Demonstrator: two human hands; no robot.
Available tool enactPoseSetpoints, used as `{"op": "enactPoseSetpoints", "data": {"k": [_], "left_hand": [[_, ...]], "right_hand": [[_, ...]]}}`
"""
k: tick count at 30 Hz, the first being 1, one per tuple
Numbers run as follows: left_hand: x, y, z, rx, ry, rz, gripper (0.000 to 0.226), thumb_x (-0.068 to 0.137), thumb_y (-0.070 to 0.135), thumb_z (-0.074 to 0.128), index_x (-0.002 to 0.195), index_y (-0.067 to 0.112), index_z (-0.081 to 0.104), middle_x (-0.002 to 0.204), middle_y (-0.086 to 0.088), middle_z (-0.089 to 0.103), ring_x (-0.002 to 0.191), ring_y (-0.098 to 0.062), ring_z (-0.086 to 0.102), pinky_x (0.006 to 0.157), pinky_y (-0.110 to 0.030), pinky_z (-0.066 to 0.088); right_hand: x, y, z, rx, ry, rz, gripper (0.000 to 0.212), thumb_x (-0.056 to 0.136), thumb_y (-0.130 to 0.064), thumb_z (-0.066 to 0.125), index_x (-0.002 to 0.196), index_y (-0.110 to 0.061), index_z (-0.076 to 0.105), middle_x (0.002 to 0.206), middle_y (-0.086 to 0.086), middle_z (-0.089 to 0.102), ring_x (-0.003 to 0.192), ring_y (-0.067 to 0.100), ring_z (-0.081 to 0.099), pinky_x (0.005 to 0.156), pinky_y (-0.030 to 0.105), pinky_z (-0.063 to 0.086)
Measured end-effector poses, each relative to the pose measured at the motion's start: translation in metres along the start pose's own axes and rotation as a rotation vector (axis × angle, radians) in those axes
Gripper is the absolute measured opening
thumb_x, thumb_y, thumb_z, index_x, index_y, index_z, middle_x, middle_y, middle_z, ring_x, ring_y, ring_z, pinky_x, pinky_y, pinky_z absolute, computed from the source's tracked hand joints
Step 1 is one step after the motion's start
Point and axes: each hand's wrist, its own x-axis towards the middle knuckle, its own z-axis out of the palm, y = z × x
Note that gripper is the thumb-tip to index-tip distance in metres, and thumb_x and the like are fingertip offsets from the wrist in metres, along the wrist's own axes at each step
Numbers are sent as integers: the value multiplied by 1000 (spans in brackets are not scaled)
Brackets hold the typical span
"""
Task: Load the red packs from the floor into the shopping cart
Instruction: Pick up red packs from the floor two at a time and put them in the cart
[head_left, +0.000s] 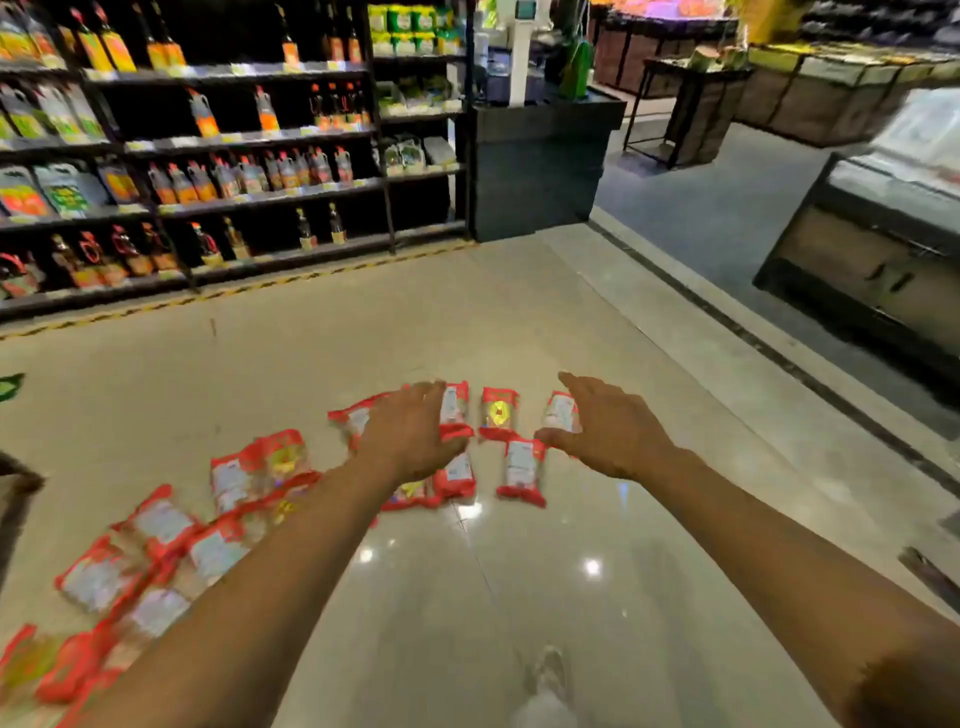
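Note:
Several red packs lie scattered on the shiny floor, running from the lower left up to the middle. One pack (498, 413) lies between my hands, another (521, 470) just below it. My left hand (410, 431) reaches out above the packs with fingers spread and holds nothing. My right hand (608, 426) is stretched out open, over a pack (561, 410) that its fingers partly hide. More packs (156, 525) sit under and beside my left forearm. No shopping cart shows clearly.
Shelves of bottles (208, 171) line the left and back. A dark counter (535, 161) stands at the aisle end, a display case (883, 228) on the right. A dark object edge (15, 488) juts in at far left. My shoe (545, 675) shows below.

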Motion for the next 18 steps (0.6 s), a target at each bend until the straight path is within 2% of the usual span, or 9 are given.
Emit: {"op": "enactPoseSetpoints", "data": {"k": [4,7,13,18], "left_hand": [[75,7,30,4,-82,-45,86,89,59,58,156,13,29,159,-13,40,142,-35,41,115,-48,37],[142,8,60,-21,-116,-81,81,88,56,60,152,13,35,152,-14,45,135,-36,47,108,-47,42],[248,-18,144,-74,-268,-181,84,84,56,61,150,11,36,148,-18,48,134,-38,47,108,-48,42],[325,-57,229,-66,-365,-255,92,88,54,61,159,13,19,159,-18,35,143,-40,37,112,-48,35]], "right_hand": [[68,58,32,126,-43,86,89,85,-72,51,156,-24,24,158,5,37,141,29,38,111,47,34],[134,95,64,214,-114,130,87,86,-67,54,156,-24,24,158,6,36,140,31,39,109,46,34],[258,139,134,180,-289,146,83,84,-68,55,150,-23,32,149,11,47,130,35,48,99,44,40],[349,154,210,108,-470,138,90,84,-73,50,153,-22,24,152,14,42,132,36,45,104,47,40]]}}
